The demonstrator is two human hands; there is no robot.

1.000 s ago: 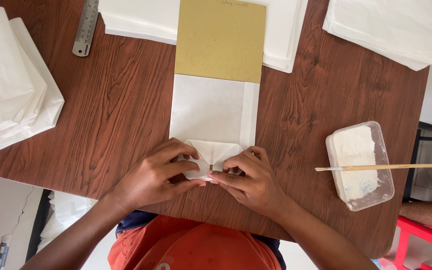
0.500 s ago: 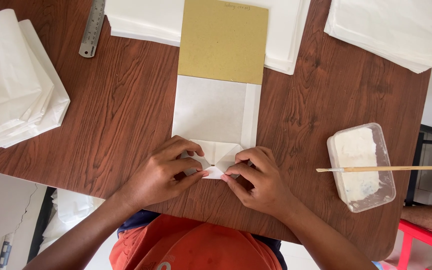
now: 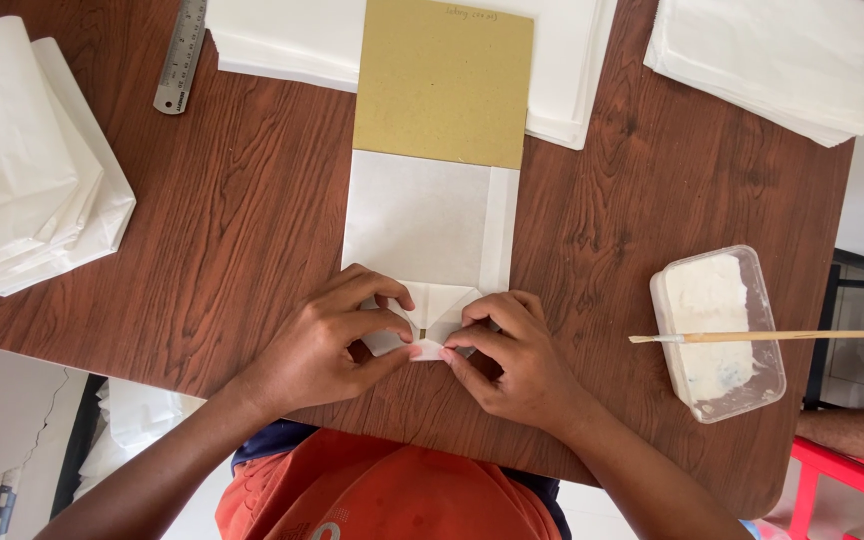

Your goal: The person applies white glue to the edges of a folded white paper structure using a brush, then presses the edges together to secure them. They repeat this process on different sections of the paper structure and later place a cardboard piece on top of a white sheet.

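Both hands work at the near end of a white folded paper bag (image 3: 422, 225) lying flat on the brown wood-grain worktop (image 3: 242, 210). The left hand (image 3: 327, 335) and right hand (image 3: 517, 355) each pinch the bag's small folded bottom flap (image 3: 430, 348) between thumb and fingertips, grip narrow. A tan cardboard sheet (image 3: 442, 80) sticks out of the bag's far end. At right, a clear plastic tub of white paste (image 3: 717, 335) carries a wooden brush (image 3: 752, 337) across its rim.

Wooden table (image 3: 252, 230) bears paper stacks (image 3: 22, 170), ruler (image 3: 181, 55), tub (image 3: 717, 335).
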